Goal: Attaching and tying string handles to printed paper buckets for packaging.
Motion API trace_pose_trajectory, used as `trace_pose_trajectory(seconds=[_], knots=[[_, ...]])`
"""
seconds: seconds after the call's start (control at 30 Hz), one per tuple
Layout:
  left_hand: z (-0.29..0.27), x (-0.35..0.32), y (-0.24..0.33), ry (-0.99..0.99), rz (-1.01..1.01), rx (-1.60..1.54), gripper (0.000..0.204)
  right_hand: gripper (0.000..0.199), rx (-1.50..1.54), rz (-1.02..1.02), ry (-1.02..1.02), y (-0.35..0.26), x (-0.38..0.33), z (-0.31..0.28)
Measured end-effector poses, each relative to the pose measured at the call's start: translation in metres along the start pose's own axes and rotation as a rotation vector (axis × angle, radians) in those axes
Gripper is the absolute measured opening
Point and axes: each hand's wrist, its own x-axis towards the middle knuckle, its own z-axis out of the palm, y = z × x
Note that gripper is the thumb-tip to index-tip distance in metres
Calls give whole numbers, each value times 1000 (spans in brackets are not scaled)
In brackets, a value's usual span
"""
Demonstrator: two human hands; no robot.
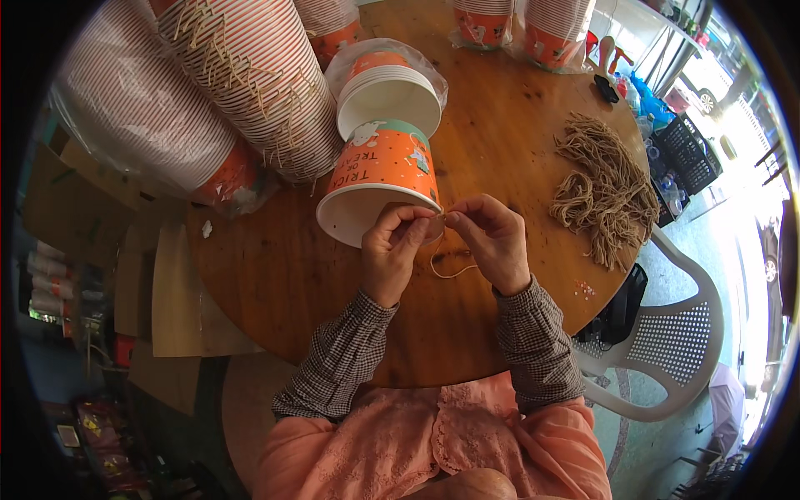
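An orange paper bucket with a white rim and printed figures lies on its side, its mouth tilted toward me. At the right part of that rim my two hands meet. My left hand is closed in a pinch against the rim, with a thin tan cord at its fingertips. Right beside it, my right hand pinches the same cord between thumb and forefinger. A loose loop of the cord hangs below the fingers over the table. Where the cord meets the rim is partly hidden by my fingertips.
Tall stacks of paper buckets in plastic fill the back left, cords hanging down one stack. A short bucket stack lies behind the worked bucket. A tan cord heap covers the table's right side. A plastic chair stands at right.
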Motion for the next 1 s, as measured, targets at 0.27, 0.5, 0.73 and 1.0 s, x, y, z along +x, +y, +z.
trace_pose_trajectory(seconds=[0.27,0.5,0.73,1.0], knots=[[0,1,0,0,-10,-8,11,11,-7,71,-3,0,0,-1],[2,0,0,56,-32,-39,11,12,-31,114,-3,-2,0,-3],[-1,0,-6,92,-78,-93,8,12,-3,106,19,-1,-2,-3],[0,0,-17,170,-126,-276,8,10,50,43,67,-1,-6,5]])
